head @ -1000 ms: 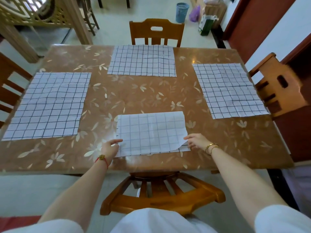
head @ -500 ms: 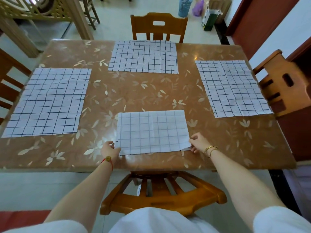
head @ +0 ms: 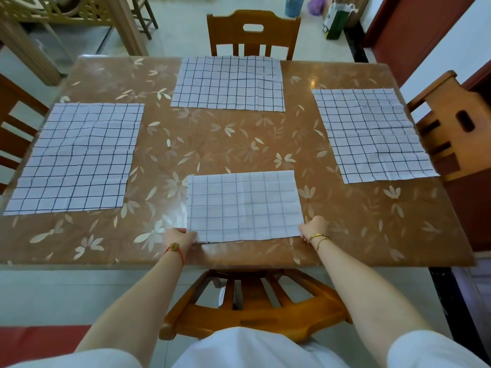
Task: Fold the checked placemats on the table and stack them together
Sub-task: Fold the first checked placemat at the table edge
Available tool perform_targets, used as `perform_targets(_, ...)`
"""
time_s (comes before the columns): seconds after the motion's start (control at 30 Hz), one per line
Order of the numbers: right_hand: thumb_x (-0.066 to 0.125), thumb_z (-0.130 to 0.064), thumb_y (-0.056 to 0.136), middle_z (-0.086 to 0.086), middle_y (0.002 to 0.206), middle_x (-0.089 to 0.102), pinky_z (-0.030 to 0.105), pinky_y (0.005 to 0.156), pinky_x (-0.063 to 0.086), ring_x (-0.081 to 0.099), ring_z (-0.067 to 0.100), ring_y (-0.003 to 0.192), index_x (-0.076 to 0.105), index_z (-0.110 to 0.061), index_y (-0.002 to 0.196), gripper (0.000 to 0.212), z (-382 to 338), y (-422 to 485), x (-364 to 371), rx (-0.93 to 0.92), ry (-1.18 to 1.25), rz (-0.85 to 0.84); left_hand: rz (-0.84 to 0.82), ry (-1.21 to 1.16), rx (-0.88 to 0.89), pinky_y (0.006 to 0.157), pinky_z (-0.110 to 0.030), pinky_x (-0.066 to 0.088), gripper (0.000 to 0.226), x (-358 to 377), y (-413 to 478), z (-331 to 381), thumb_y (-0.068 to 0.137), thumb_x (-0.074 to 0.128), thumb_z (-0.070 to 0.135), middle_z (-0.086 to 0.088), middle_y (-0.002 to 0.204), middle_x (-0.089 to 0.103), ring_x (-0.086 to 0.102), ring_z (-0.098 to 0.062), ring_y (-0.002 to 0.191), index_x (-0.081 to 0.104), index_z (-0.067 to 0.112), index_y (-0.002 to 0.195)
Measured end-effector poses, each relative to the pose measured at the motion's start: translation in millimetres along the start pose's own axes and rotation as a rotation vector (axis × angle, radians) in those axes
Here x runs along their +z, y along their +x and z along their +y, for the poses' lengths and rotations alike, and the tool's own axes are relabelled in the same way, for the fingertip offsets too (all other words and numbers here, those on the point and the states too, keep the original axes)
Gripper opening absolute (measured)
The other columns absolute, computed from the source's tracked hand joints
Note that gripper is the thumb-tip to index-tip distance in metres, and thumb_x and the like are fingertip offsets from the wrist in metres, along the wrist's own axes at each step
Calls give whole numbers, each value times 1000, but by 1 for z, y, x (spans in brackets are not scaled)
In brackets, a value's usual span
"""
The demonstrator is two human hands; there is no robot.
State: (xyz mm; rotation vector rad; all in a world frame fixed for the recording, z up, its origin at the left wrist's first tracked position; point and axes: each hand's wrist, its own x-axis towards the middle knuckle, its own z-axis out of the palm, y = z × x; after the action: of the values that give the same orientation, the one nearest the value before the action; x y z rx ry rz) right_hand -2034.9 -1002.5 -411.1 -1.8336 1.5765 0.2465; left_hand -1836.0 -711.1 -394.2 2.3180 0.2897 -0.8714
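White placemat (head: pixel 243 205) folded; left hand (head: pixel 177 238), right hand (head: pixel 315 227) pinch near corners.

From the folded placemat (head: pixel 243 205), bare table (head: pixel 212 144) lies open toward 12 o'clock, up to the far placemat (head: pixel 228 83). The left placemat (head: pixel 77 158) at 10 o'clock and the right placemat (head: pixel 372 134) at 2 o'clock lie flat, well apart. The far chair (head: pixel 252 33) at 12 o'clock and the right chair (head: pixel 451 123) at 3 o'clock rise beyond the table's edges.

Glossy brown table (head: pixel 239 144), pale cream flowers and leaves scattered across it. The left placemat (head: pixel 79 158), far placemat (head: pixel 228 83) and right placemat (head: pixel 372 134) are white with a crisp dark check; the folded placemat (head: pixel 243 205) shows a fainter grey check. Red cord (head: pixel 181 256) on one wrist, gold bangles (head: pixel 318 239) on the other, white sleeves (head: pixel 438 351).
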Motion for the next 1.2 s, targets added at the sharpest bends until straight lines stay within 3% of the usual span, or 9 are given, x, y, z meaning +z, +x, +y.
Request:
perform_targets(0.13, 64, -8, 79, 14, 66, 68, 34, 61, 60, 70, 28, 65, 70, 3, 70, 16, 0, -1, 7, 6, -35, 3, -34, -4, 1, 81, -38, 54, 31, -3, -2, 0, 80, 69, 29, -18, 89, 71, 67, -30, 88, 68, -1, 87)
perform_targets(0.3, 66, -9, 80, 9, 68, 59, 20, 42, 32, 54, 22, 57, 52, -8, 59, 25, 2, -4, 8, 4, -61, 39, -6, -2, -2, 75, -35, 46, 21, -3, -11, 2, 82, 69, 22, -19, 85, 60, 59, -30, 82, 59, 4, 80)
perform_targets(0.37, 67, -9, 80, 5, 59, 49, 18, 41, 26, 43, 16, 49, 44, -11, 56, 34, 3, -5, 8, -10, -63, 71, 12, -44, 0, 82, -35, 46, 19, -2, -12, 2, 83, 71, 19, -18, 96, 60, 58, -28, 92, 62, 6, 93)
perform_targets(0.43, 67, -9, 80, 3, 55, 46, 18, 42, 26, 42, 15, 47, 45, -11, 55, 34, 5, -5, 9, -13, -73, 84, 7, -91, -18, 98, -36, 47, 47, -4, -13, 2, 82, 74, 18, -16, 117, 61, 59, -30, 114, 58, 2, 123)
perform_targets(0.5, 68, -9, 80, 5, 59, 52, 17, 42, 29, 47, 18, 50, 49, -10, 58, 29, 6, -5, 10, -13, -86, 93, -24, -122, -29, 104, -41, 48, 59, -4, -10, -1, 79, 77, 21, -13, 122, 63, 60, -30, 116, 54, 4, 131)
perform_targets(0.63, 67, -10, 81, 9, 66, 63, 19, 41, 33, 55, 22, 56, 61, -6, 64, 19, 6, -5, 13, -29, -118, 96, -111, -121, -54, 92, -44, 56, 46, 0, 15, -20, 70, 79, 27, -12, 94, 72, 69, -26, 94, 62, 2, 105)
perform_targets(0.77, 62, -6, 81, 7, 62, 58, 21, 43, 36, 53, 22, 55, 59, -7, 62, 20, 5, -5, 14, -50, -143, 81, -103, -101, -16, 90, -42, 57, 14, -5, -3, -11, 81, 74, 22, -11, 81, 74, 70, -25, 86, 68, 9, 83)
perform_targets(1.03, 66, -18, 78, 4, 61, 53, 23, 49, 41, 51, 18, 57, 50, -10, 62, 25, 12, -16, 7, -18, -164, -39, -190, -10, 10, 100, -49, 48, 19, -10, 6, -25, 79, 75, 28, -14, 91, 70, 64, -29, 98, 68, 11, 79)
perform_targets(1.2, 62, -20, 79, 4, 62, 52, 22, 47, 37, 50, 18, 58, 49, -10, 64, 22, 26, -26, 1, -46, -261, -109, -210, 207, 47, 95, -40, 50, 33, -16, -1, -29, 78, 79, 44, -4, 88, 64, 60, -22, 94, 59, 18, 79)
